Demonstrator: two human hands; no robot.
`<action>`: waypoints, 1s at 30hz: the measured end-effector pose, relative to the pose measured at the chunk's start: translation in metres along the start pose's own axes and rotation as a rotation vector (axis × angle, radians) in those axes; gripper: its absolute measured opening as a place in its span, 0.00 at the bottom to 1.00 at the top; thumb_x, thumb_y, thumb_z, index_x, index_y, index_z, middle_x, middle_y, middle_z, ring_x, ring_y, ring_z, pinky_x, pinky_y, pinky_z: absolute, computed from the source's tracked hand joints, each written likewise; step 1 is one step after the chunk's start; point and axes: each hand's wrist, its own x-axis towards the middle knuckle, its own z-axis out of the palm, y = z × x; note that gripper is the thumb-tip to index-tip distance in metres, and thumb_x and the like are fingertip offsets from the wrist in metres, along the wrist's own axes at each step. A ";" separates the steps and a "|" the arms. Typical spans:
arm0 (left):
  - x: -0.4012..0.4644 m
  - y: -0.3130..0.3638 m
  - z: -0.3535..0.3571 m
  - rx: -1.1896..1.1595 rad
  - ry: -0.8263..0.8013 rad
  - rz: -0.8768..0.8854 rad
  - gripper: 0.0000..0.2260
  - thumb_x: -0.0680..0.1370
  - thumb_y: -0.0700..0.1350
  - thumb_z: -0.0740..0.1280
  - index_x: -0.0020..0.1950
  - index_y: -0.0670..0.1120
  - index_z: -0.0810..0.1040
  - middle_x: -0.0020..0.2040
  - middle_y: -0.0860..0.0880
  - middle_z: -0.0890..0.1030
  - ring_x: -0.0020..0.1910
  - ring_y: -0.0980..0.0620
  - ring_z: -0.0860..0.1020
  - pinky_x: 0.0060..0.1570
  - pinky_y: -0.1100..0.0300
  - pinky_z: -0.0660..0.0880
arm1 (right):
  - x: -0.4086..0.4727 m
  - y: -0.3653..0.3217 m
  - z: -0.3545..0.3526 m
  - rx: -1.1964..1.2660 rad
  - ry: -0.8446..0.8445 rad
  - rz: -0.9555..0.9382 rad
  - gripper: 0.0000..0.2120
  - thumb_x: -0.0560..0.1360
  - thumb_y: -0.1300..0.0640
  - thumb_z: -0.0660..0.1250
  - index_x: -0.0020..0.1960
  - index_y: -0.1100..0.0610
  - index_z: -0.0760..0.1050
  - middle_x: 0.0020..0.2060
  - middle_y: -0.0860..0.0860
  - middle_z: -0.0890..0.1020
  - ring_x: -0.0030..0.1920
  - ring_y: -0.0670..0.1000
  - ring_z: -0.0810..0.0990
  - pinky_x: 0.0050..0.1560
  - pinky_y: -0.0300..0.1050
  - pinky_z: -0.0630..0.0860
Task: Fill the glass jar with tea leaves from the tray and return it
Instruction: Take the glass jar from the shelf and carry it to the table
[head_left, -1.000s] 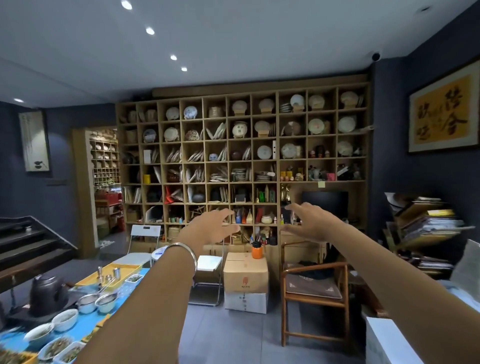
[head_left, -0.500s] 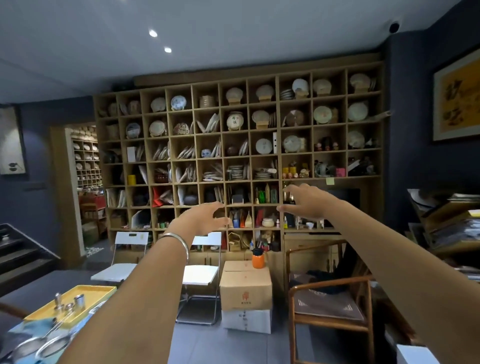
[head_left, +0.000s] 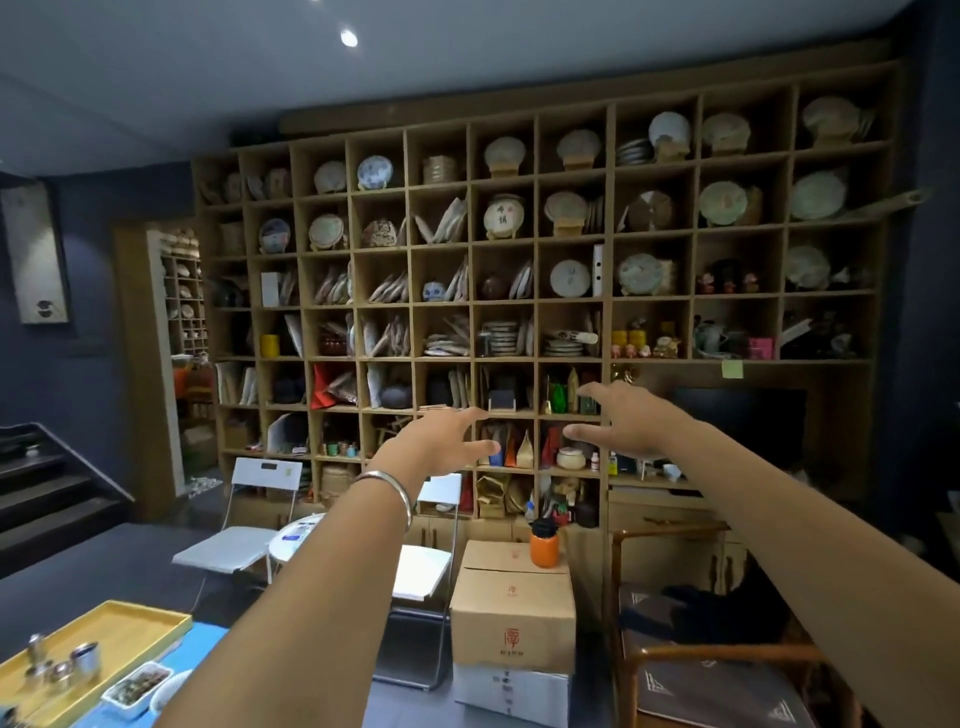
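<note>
Wooden shelf ahead, both hands empty, left hand and right hand fingers spread: pick the jar's cubby first, then cup it both-sided.

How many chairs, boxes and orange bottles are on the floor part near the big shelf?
White folding chairs: 2
Wooden armchair: 1
Stacked boxes: 2
Orange bottle: 1
Total: 6

Single head-worn wide-angle view, no second view sharing anything. It is facing forward across the room at the cubby shelf wall, which is standing well away. Both outstretched forearms are filling the foreground; a yellow tray is sitting at lower left.
</note>
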 end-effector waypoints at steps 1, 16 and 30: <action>0.018 -0.006 0.005 0.006 -0.002 -0.005 0.30 0.80 0.62 0.62 0.80 0.56 0.58 0.79 0.45 0.64 0.75 0.41 0.67 0.71 0.43 0.68 | 0.015 0.004 0.009 0.016 0.001 0.003 0.39 0.70 0.28 0.58 0.74 0.46 0.57 0.69 0.56 0.69 0.67 0.57 0.69 0.62 0.54 0.71; 0.325 -0.126 0.040 0.046 0.022 0.086 0.29 0.80 0.63 0.63 0.79 0.57 0.61 0.76 0.48 0.68 0.73 0.45 0.70 0.69 0.47 0.70 | 0.299 0.070 0.109 0.016 0.041 0.049 0.37 0.70 0.29 0.59 0.74 0.46 0.57 0.70 0.55 0.67 0.68 0.57 0.67 0.60 0.54 0.72; 0.547 -0.212 0.097 0.021 -0.006 0.098 0.30 0.80 0.62 0.63 0.79 0.55 0.60 0.77 0.46 0.68 0.73 0.44 0.69 0.70 0.45 0.69 | 0.505 0.136 0.219 0.046 0.013 0.100 0.38 0.68 0.28 0.58 0.73 0.44 0.57 0.70 0.54 0.68 0.67 0.57 0.70 0.60 0.55 0.73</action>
